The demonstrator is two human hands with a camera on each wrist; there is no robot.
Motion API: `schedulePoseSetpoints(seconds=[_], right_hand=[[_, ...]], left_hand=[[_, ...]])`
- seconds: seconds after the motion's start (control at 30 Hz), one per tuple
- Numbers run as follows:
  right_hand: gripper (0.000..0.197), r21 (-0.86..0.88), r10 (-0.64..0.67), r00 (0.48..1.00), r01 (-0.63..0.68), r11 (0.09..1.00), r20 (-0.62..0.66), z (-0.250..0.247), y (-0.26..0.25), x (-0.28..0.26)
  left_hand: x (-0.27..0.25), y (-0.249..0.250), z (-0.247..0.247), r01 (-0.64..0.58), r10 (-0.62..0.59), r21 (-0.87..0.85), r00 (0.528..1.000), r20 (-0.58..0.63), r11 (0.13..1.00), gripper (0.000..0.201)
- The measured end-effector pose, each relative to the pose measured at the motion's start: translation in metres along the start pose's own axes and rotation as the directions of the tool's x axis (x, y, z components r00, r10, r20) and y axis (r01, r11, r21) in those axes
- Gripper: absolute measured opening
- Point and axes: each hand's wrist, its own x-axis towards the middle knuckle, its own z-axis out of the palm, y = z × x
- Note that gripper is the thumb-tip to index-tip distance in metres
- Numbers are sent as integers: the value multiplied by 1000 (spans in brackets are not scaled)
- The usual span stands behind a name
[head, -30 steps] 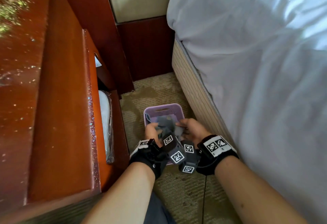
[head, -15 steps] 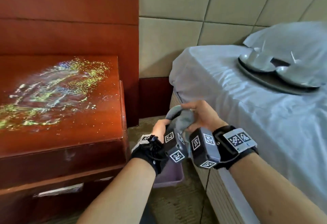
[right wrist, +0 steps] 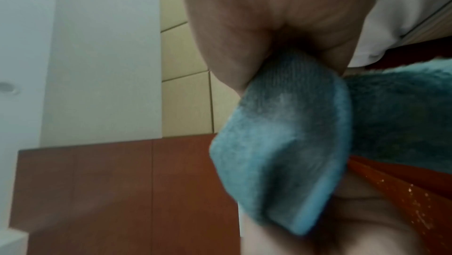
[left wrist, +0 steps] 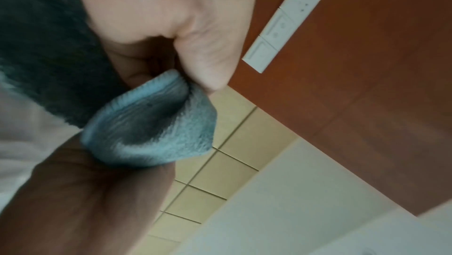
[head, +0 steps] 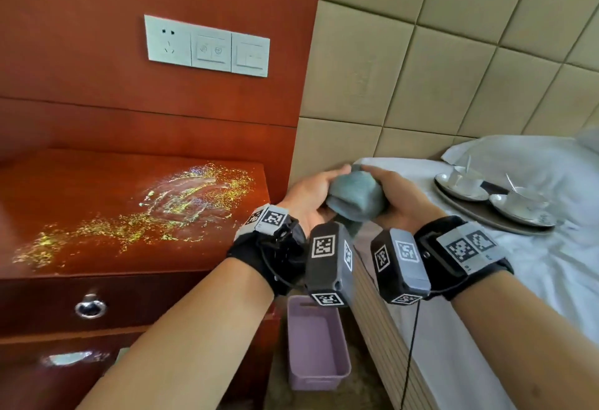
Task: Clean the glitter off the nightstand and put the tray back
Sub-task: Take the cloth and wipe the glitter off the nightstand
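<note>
A bunched blue-grey cloth point(head: 355, 197) is held between both hands in mid-air, right of the nightstand. My left hand point(head: 311, 192) grips its left side and my right hand point(head: 393, 197) grips its right side. The left wrist view shows the cloth point(left wrist: 151, 122) pinched under the left thumb, and the right wrist view shows the cloth point(right wrist: 281, 155) pinched in the right hand. Gold-green glitter point(head: 155, 212) is smeared across the red-brown nightstand point(head: 81, 176) top. The tray point(head: 486, 218) with two cups and saucers sits on the white bed point(head: 534, 280) at the right.
A purple plastic bin point(head: 316, 345) stands on the carpet between nightstand and bed. A white socket panel point(head: 207, 45) is on the wood wall above the nightstand. A padded beige headboard point(head: 437, 69) rises behind the bed. The nightstand drawer has a round metal pull point(head: 89, 307).
Both hands lifted the cloth out of the purple bin on the floor and raised it to nightstand height. The view swung up from the floor to the nightstand top and bed.
</note>
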Motion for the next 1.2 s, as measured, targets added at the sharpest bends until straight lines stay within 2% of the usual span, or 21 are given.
schedulePoseSetpoints(seconds=[0.07, 0.13, 0.23, 0.27, 0.33, 0.43, 0.5, 0.57, 0.67, 0.7, 0.83, 0.93, 1.03, 1.1, 1.17, 1.2], right_hand=[[34, 2, -54, 997, 54, 999, 56, 20, -4, -3], [36, 24, -80, 993, 78, 997, 91, 42, -5, -3], [34, 61, -129, 988, 124, 990, 88, 79, -11, -5], [31, 77, -147, 985, 140, 987, 87, 91, -14, -7], [20, 114, -180, 981, 171, 979, 71, 117, -20, -13], [6, 42, -326, 945, 328, 944, -32, 149, -30, -11], [15, -36, -427, 901, 426, 904, -76, 169, -37, -8], [20, -61, -470, 879, 467, 882, -72, 188, -42, -7], [9, 20, -474, 879, 476, 879, -50, 213, -46, -3], [9, 48, -465, 885, 466, 883, -38, 221, -47, -2], [16, 83, -433, 901, 431, 898, 12, 244, -40, 1], [9, 110, -429, 902, 422, 900, 43, 253, -38, 1], [8, 141, -425, 903, 413, 900, 67, 256, -40, 3], [14, 156, -417, 906, 402, 902, 75, 258, -42, 4], [24, 165, -419, 906, 404, 899, 64, 260, -44, 7], [22, 169, -419, 906, 405, 899, 55, 260, -45, 8]], left_hand=[[-15, 23, -9, -55, 56, 37, 998, -34, 998, 46], [-29, 40, -23, -134, 141, 66, 981, -130, 989, 48], [-50, 66, -55, -210, 232, 110, 938, -258, 971, 20], [-58, 75, -68, -211, 236, 117, 933, -272, 970, 10], [-72, 96, -92, -198, 228, 124, 925, -303, 972, 6], [-94, 129, -123, -178, 223, 163, 920, -321, 970, 3], [-110, 152, -138, -207, 253, 170, 913, -321, 963, 5], [-124, 173, -153, -229, 271, 169, 915, -300, 959, 8], [-138, 194, -176, -201, 262, 224, 920, -291, 954, 44], [-143, 197, -183, -179, 255, 249, 914, -317, 952, 47], [-154, 203, -201, -62, 283, 446, 848, -449, 893, 14], [-153, 208, -216, 3, 387, 587, 749, -538, 810, 26], [-152, 215, -226, -21, 476, 647, 696, -538, 762, 41], [-153, 219, -229, -33, 495, 655, 685, -535, 754, 52], [-153, 221, -230, -84, 508, 636, 686, -521, 767, 46], [-153, 221, -229, -120, 508, 614, 694, -510, 780, 39]])
